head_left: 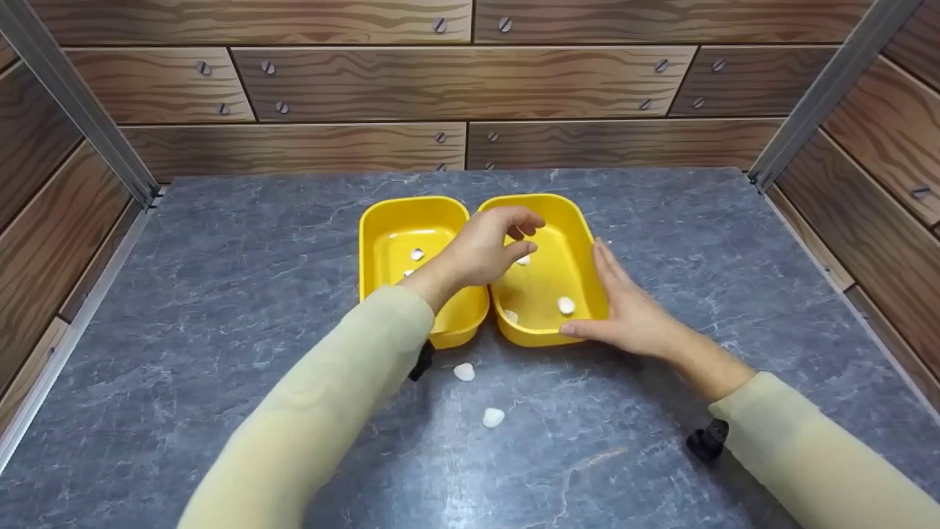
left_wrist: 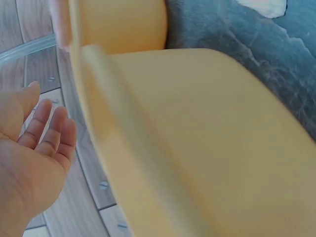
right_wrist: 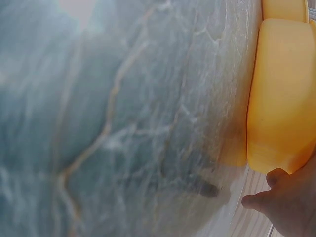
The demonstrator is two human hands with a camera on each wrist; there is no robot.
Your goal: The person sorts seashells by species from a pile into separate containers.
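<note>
Two yellow plastic tubs stand side by side: the left tub (head_left: 374,213) and the right tub (head_left: 547,334). My left hand (head_left: 488,246) hovers over the right tub's left wall, fingers loosely bent. Nothing shows in its palm (left_wrist: 37,165) in the left wrist view. My right hand (head_left: 635,312) lies against the right tub's near right corner, with straight fingers along the side and the thumb at the front rim. Small white shell-like pieces (head_left: 565,306) lie in the right tub. Others (head_left: 417,254) lie in the left tub, partly hidden by my left arm.
Two more white shell-like pieces, one nearer the tubs (head_left: 464,372) and one closer to me (head_left: 493,417), lie on the grey marbled table (head_left: 242,257). Wood-patterned panels (head_left: 470,81) and metal posts (head_left: 815,95) enclose the table's back and sides.
</note>
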